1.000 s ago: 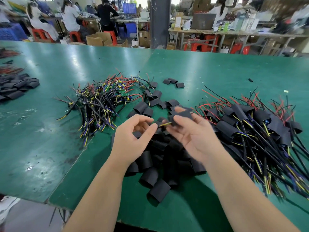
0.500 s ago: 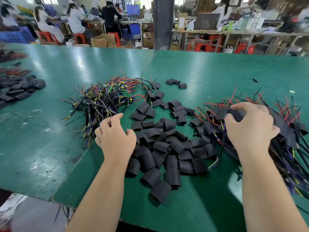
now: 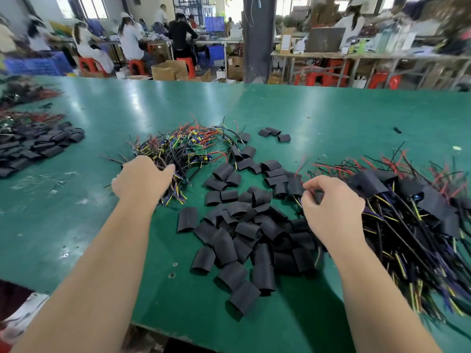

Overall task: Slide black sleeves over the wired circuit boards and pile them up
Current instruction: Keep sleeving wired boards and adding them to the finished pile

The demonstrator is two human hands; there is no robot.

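Unsleeved circuit boards (image 3: 188, 146) heaped left of centre on the green counter (image 3: 331, 115), small green boards in a tangle of red, black and yellow leads, tails toward the near edge. Left hand (image 3: 144, 178) down on those tails, fingers bent over them and hidden behind the knuckles, so cannot tell whether closed on any. Right hand (image 3: 331, 207) at the seam between the loose black sleeves (image 3: 244, 225) in the middle and the finished pile (image 3: 407, 200) on the right, fingers loosely curled, nothing plainly held. Probably light, all of it: leads limp and prone to snagging on neighbours, boards stiff, solder joints worth sparing from hard tugs. Best taken by the board's edge or by the leads close to it, then lifted clear rather than dragged. Sleeves likely thin, soft and pressed flat; a pinch on the sides to open the mouth, leads fed in first. Counter smooth and glossy, scuffed pale on the left, two small holes (image 3: 172, 275) near the front edge, three stray sleeves (image 3: 275, 135) farther back, another dark heap (image 3: 38, 146) at far left. Beyond, a grey pillar (image 3: 258, 39), seated workers (image 3: 130, 39) at benches, red stools (image 3: 136, 66), cardboard boxes (image 3: 168, 70).
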